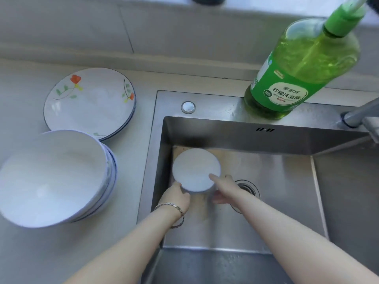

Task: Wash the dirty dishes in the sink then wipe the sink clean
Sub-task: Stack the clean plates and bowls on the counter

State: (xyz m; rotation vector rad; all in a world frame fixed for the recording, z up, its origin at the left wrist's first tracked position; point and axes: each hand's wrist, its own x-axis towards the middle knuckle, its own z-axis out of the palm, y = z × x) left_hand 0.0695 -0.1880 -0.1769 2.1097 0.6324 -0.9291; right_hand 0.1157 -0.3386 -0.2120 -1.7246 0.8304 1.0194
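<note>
Low inside the sink [287,203], small white dish [194,169] in the pinch of left hand [178,196] and right hand [224,189].

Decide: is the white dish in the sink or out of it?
In: the left hand and right hand hold the dish inside the sink, beside the drain.

Both bare forearms are reaching fwd & down, converging toward centre. L hand [178,194] is gripping the lower-left rim of a small round white dish [194,167], thumb on the edge, fingers out of sight beneath; a silver chain bracelet [181,211] is sitting on that wrist. R hand [222,190] is pinching the lower-right rim, thumb lying across the face, fingers curled below.
</note>
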